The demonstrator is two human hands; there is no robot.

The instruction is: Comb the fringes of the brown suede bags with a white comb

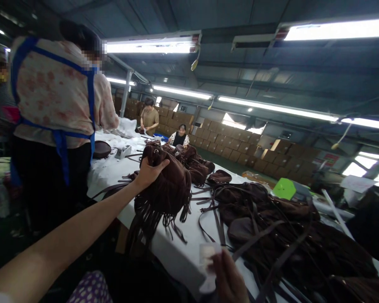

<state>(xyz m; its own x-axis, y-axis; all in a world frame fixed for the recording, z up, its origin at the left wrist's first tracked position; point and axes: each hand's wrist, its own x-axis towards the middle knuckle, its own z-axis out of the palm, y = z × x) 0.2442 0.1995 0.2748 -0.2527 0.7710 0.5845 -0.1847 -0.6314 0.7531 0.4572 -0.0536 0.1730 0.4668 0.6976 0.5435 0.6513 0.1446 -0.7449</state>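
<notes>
White table (194,229) | dark brown bags (331,246) heaped, right | more bags (197,170), middle

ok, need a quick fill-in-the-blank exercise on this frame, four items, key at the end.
1. The left hand grips a brown bag edged below with a ____ of hanging strips.
2. The right hand holds a small pale slip near a table whose surface is ____.
3. The person standing at left wears ____ apron straps.
4. A bright ____ object shows beyond the piled bags.

Missing words: fringe; white; blue; green.
</notes>
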